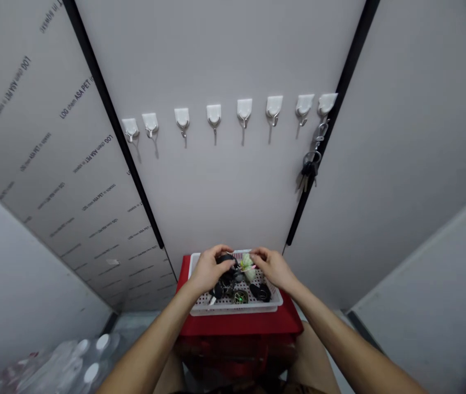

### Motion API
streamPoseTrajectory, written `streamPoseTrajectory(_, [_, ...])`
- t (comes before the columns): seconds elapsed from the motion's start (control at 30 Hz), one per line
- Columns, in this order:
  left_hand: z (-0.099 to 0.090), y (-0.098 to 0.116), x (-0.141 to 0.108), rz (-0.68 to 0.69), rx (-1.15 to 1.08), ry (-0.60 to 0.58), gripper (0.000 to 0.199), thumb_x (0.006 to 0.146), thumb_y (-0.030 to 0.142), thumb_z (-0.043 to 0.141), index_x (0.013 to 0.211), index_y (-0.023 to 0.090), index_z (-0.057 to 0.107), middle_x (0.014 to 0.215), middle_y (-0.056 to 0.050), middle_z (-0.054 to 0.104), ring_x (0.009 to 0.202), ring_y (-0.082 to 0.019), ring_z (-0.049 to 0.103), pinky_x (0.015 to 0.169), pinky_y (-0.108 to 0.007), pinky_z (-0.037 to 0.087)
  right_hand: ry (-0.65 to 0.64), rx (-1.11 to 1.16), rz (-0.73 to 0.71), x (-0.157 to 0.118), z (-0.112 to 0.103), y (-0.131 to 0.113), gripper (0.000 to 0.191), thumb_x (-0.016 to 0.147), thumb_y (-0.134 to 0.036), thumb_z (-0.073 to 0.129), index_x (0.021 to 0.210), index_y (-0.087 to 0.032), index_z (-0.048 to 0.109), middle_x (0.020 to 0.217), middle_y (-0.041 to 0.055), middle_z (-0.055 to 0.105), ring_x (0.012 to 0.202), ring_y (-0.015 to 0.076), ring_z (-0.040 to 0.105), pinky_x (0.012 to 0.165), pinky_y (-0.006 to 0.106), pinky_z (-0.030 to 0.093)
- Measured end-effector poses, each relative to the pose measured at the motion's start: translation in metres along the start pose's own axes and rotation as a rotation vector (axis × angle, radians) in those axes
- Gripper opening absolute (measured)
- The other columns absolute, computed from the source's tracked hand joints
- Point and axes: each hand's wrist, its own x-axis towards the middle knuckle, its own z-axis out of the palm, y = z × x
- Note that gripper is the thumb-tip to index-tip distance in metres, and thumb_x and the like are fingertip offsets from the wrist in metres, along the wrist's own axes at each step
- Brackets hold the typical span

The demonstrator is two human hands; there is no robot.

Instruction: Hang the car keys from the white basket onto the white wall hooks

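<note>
A white perforated plastic basket [236, 310] with several key sets in it sits in front of me. Over its left side, my left hand [211, 269] curls its thumb and fingers round a black keychain [228, 258]. My right hand [274, 268], at the right side, pinches a pale green, fluffy-looking charm [248, 268] with a bit of pink on it. Black keys [225, 282] lie below my left hand. Nearer to me are a round greenish charm [240, 297] and a black key fob [260, 293]. My fingers partly cover the held things.
A row of white adhesive hooks [213, 115] runs across the wall panel. From the far-right hook hangs a bunch of keys [310, 167]. The basket stands on a red-covered surface [236, 325]. Wrapped bottles [88, 361] are on the floor at lower left.
</note>
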Motion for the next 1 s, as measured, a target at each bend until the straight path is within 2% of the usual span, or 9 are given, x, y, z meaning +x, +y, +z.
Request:
streamPoseTrajectory(0.13, [-0.008, 0.025, 0.010, 0.130, 0.180, -0.143, 0.020, 0.062, 0.024, 0.048, 0.080, 0.017, 0.053, 0.068, 0.001, 0.057, 0.062, -0.010, 0.049, 0.058, -0.020, 0.037, -0.076, -0.159, -0.129, -0.007, -0.007, -0.019, 0.025, 0.064, -0.027, 0.044, 0.083, -0.016, 0.056, 0.079, 0.0056, 0.058, 0.070, 0.0160, 0.051, 0.066, 0.028, 0.037])
streamPoseTrajectory(0.23, [-0.013, 0.042, 0.019, 0.215, 0.273, -0.201, 0.018, 0.062, 0.023, 0.048, 0.079, 0.017, 0.053, 0.072, 0.001, 0.058, 0.066, -0.011, 0.050, 0.060, -0.020, 0.037, -0.112, -0.015, -0.261, -0.010, -0.010, -0.037, 0.034, 0.064, -0.022, 0.044, 0.097, -0.018, 0.049, 0.090, 0.0036, 0.055, 0.079, 0.0149, 0.049, 0.070, 0.026, 0.036])
streamPoseTrajectory(0.33, [-0.022, 0.059, 0.028, 0.253, 0.317, -0.227, 0.020, 0.062, 0.023, 0.048, 0.080, 0.018, 0.053, 0.071, 0.001, 0.059, 0.062, -0.010, 0.050, 0.058, -0.020, 0.037, -0.133, 0.110, -0.306, -0.008, -0.008, -0.047, 0.030, 0.067, -0.020, 0.040, 0.096, -0.017, 0.048, 0.082, 0.0014, 0.056, 0.071, 0.0123, 0.049, 0.064, 0.024, 0.038])
streamPoseTrajectory(0.4, [-0.031, 0.069, 0.035, 0.259, 0.341, -0.172, 0.022, 0.061, 0.024, 0.049, 0.082, 0.017, 0.053, 0.065, 0.001, 0.058, 0.056, -0.009, 0.049, 0.055, -0.020, 0.037, -0.095, 0.122, -0.306, -0.004, -0.006, -0.049, 0.025, 0.069, -0.022, 0.039, 0.090, -0.016, 0.049, 0.076, 0.0008, 0.056, 0.065, 0.0111, 0.048, 0.059, 0.023, 0.038])
streamPoseTrajectory(0.53, [-0.045, 0.073, 0.043, 0.216, 0.194, 0.159, 0.025, 0.064, 0.030, 0.045, 0.083, 0.015, 0.052, 0.067, 0.000, 0.055, 0.059, -0.009, 0.047, 0.056, -0.020, 0.037, 0.029, 0.164, -0.316, 0.005, -0.012, -0.053, 0.021, 0.070, -0.025, 0.038, 0.085, -0.015, 0.049, 0.072, 0.0011, 0.053, 0.064, 0.0104, 0.045, 0.060, 0.022, 0.037])
streamPoseTrajectory(0.6, [-0.039, 0.066, 0.043, 0.159, 0.077, 0.212, 0.026, 0.066, 0.030, 0.043, 0.083, 0.013, 0.051, 0.069, -0.002, 0.054, 0.061, -0.010, 0.047, 0.058, -0.021, 0.038, 0.080, 0.212, -0.300, 0.009, -0.018, -0.057, 0.022, 0.071, -0.028, 0.037, 0.084, -0.014, 0.048, 0.070, 0.0010, 0.051, 0.061, 0.0097, 0.045, 0.058, 0.021, 0.037])
streamPoseTrajectory(0.73, [0.001, 0.050, 0.036, 0.188, -0.134, -0.041, 0.023, 0.066, 0.025, 0.043, 0.083, 0.012, 0.052, 0.075, -0.003, 0.055, 0.068, -0.010, 0.048, 0.063, -0.021, 0.038, 0.187, 0.276, -0.294, 0.015, -0.029, -0.068, 0.023, 0.072, -0.031, 0.035, 0.085, -0.015, 0.045, 0.069, 0.0013, 0.050, 0.062, 0.0097, 0.046, 0.058, 0.021, 0.037])
streamPoseTrajectory(0.8, [0.020, 0.049, 0.036, 0.213, -0.226, -0.105, 0.022, 0.067, 0.024, 0.042, 0.082, 0.012, 0.053, 0.074, -0.002, 0.055, 0.067, -0.010, 0.047, 0.062, -0.021, 0.038, 0.239, 0.284, -0.302, 0.017, -0.036, -0.073, 0.024, 0.072, -0.032, 0.034, 0.085, -0.015, 0.044, 0.068, 0.0013, 0.050, 0.062, 0.0099, 0.047, 0.058, 0.021, 0.038])
streamPoseTrajectory(1.0, [0.036, 0.080, 0.061, 0.170, -0.274, 0.026, 0.020, 0.067, 0.025, 0.040, 0.070, 0.011, 0.054, 0.056, 0.001, 0.051, 0.049, -0.006, 0.040, 0.048, -0.017, 0.034, 0.435, 0.172, -0.364, 0.026, -0.080, -0.095, 0.024, 0.072, -0.033, 0.035, 0.083, -0.015, 0.045, 0.061, 0.0002, 0.050, 0.054, 0.0084, 0.047, 0.052, 0.019, 0.037])
